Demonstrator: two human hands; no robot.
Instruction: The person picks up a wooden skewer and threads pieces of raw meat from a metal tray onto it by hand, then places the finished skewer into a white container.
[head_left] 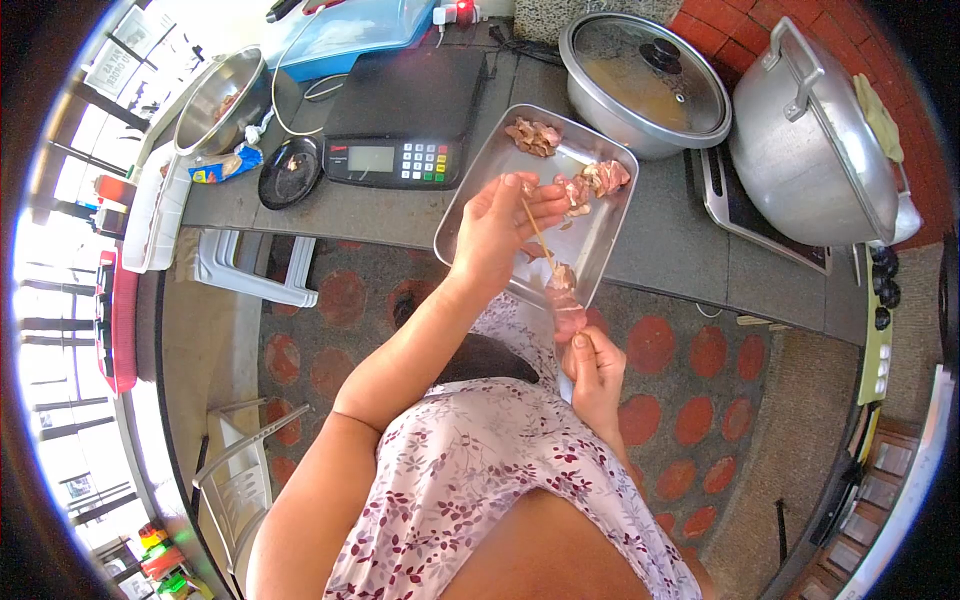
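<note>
My left hand (500,225) is over the near left part of a metal tray (610,235), palm turned up. The upper end of a thin wooden skewer (538,229) lies between its thumb and fingers. Pieces of raw meat (564,295) are threaded on the skewer's lower part, hanging just off the tray's near edge. My right hand (594,372) pinches the lowest piece between thumb and fingertips. Inside the tray are a pile of meat (533,137) at the far left and more meat pieces (604,179) at the right.
Left of the tray stand a digital scale (395,120), a small black dish (291,172) and a steel bowl (215,105). A lidded pot (648,85) and a large aluminium pot (815,140) are at the right. A plastic stool (255,268) sits below the counter edge.
</note>
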